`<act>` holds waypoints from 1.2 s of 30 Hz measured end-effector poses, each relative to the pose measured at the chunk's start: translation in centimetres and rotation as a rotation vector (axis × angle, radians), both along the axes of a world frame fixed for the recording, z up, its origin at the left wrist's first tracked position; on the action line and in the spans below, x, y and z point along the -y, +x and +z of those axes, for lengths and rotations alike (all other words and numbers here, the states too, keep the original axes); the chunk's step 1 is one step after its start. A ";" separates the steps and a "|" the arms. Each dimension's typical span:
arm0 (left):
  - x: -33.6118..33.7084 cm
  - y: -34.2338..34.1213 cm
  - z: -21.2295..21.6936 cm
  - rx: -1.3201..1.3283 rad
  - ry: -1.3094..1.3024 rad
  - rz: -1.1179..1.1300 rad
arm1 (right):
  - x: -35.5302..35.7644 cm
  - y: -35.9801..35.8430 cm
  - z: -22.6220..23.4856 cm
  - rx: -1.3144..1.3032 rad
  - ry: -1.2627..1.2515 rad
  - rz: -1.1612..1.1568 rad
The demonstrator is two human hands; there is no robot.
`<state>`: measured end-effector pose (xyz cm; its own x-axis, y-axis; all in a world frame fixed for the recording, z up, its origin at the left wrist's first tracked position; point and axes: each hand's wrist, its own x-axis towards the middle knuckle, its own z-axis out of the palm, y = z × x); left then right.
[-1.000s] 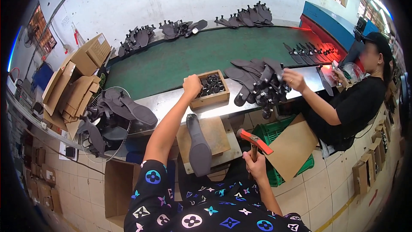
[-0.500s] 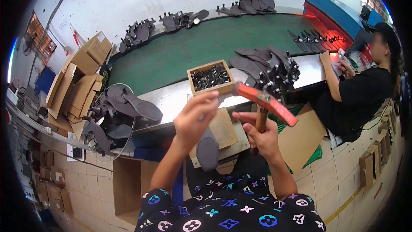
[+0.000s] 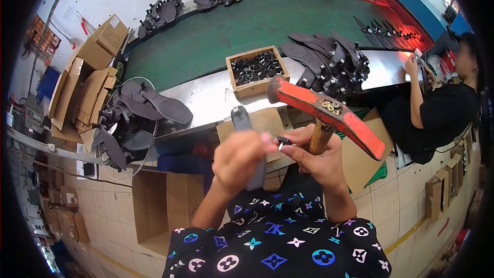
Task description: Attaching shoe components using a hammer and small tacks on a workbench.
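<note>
My right hand (image 3: 324,162) is wrapped round the wooden handle of a hammer (image 3: 321,139) with a worn red head. Its thumb and forefinger also pinch a small black heel tip (image 3: 283,140) with a pale pin. Close to that tip, my left hand (image 3: 239,157) is curled but smeared by motion, so its grip cannot be made out. Behind the left hand, a dark grey shoe sole (image 3: 241,119) lies across a tan pad (image 3: 270,121), partly hidden. Beyond the hands stands a wooden box (image 3: 261,88) of similar small black parts.
Grey soles are heaped in a wire basket (image 3: 122,167) at left and as a pile (image 3: 334,67) at right. A green conveyor belt (image 3: 206,46) runs behind. Cardboard boxes (image 3: 154,211) flank me. A co-worker (image 3: 447,103) sits at the right.
My left hand has come down and right, close to my right fingers. The small black heel tip now shows in the right pinch. The hammer appears larger, its head raised toward the view.
</note>
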<state>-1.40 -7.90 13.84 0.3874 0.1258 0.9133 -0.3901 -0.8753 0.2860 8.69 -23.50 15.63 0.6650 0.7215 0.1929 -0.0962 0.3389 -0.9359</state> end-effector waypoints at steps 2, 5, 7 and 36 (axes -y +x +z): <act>-1.7 0.7 -2.1 -0.292 -0.202 0.248 | -0.4 1.0 -1.6 0.084 -0.028 -0.077; -4.9 1.1 -7.0 -0.585 -0.248 0.543 | -1.5 2.2 -3.6 0.030 -0.144 -0.070; -6.9 1.5 -10.2 -0.550 -0.295 0.501 | -2.5 2.8 -5.2 0.036 -0.135 -0.026; -7.2 1.6 -11.7 -0.529 -0.597 0.066 | -9.2 5.7 -8.1 0.966 -0.384 0.115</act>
<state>0.18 -0.68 2.12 0.7250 0.5732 0.3818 -0.0245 -0.5325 0.8460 14.40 -14.30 7.51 0.2735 0.8957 0.3506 0.7372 0.0390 -0.6746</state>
